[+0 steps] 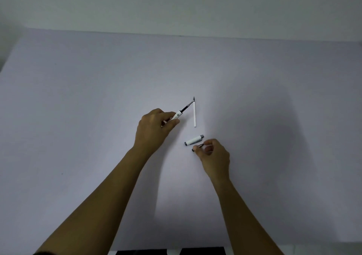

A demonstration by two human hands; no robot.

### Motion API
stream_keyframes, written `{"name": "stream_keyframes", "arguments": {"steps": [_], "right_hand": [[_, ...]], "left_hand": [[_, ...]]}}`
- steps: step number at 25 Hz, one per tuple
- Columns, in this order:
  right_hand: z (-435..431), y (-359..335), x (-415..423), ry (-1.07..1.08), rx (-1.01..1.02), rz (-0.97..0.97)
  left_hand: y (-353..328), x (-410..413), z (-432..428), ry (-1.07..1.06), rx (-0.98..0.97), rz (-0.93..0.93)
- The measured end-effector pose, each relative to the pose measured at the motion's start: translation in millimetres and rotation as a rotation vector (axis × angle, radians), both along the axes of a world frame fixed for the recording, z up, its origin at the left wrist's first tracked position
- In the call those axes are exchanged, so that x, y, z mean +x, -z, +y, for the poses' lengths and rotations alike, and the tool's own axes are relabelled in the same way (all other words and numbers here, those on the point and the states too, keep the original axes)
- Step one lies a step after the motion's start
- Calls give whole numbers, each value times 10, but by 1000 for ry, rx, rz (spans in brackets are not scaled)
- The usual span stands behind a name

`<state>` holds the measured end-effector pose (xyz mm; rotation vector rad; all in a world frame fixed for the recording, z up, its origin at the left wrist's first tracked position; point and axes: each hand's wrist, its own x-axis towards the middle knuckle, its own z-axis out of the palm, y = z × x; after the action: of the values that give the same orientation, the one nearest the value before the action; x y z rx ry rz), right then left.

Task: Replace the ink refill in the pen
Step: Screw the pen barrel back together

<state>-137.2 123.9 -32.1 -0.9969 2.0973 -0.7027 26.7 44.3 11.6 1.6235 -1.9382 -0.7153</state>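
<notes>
My left hand [154,126] grips a white pen barrel [176,116], from which a dark refill [187,107] sticks out up and to the right. A thin white refill [194,114] with a dark tip lies on the table just right of it, pointing away from me. A white pen cap [194,140] with a grey end lies nearer to me. Just below the cap, my right hand [213,154] pinches a small dark pen tip section [198,147] between its fingertips.
The work surface is a pale lilac table [98,117] against a plain wall. Its near edge runs along the bottom of the view, with dark floor showing below it.
</notes>
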Motion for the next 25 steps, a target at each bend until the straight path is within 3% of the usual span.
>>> {"name": "stream_keyframes", "arguments": {"steps": [5,8,10,14,16,25], "right_hand": [[-59,-99,-62,39,64,44],[-58,-159,-151,88,39,-24],[-121,-210,-210,168,-44,-195],[-305,-381,-226,410,-253,-761],[-363,-423,-209,474,-299,-898],[-414,-374,-86,530,-341,-1000]], "left_hand": [[18,35,51,-4,11,-15],[42,45,88,5,29,-14],[57,56,94,2,40,-20],[52,59,109,31,46,-17],[42,47,117,77,43,-10],[68,77,169,144,71,-61]]}}
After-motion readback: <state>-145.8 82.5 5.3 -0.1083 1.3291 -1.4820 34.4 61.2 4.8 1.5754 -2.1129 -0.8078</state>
